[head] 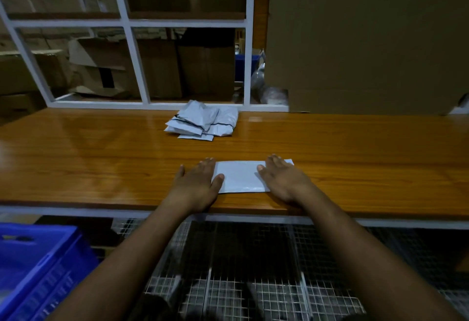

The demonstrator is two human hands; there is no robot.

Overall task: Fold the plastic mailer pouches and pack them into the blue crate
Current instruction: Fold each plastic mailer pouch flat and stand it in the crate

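Fingers (pixel 206 162) of the left hand (pixel 196 184) are laid out straight and flat, with only the thumb resting on the left edge of a folded mailer pouch (pixel 239 177); nothing is gripped. Those of the right hand (pixel 283 181) are likewise extended, pressed palm-down over the pouch's right end. The pouch is pinned near the front edge of the wooden surface (pixel 101 158), judged to be held this way so that the crease is flattened before it is lifted. A loose pile of unfolded pouches (pixel 203 123) is left well apart, toward the back of the surface. The blue crate (pixel 38 264) is seen below and to the left, beneath the level of the surface, so a pouch would have to be carried over the front edge and down. Nothing is seen lying between pouch and crate. Behind, a white frame (pixel 132 41) and cardboard boxes (pixel 368 41) are stacked.
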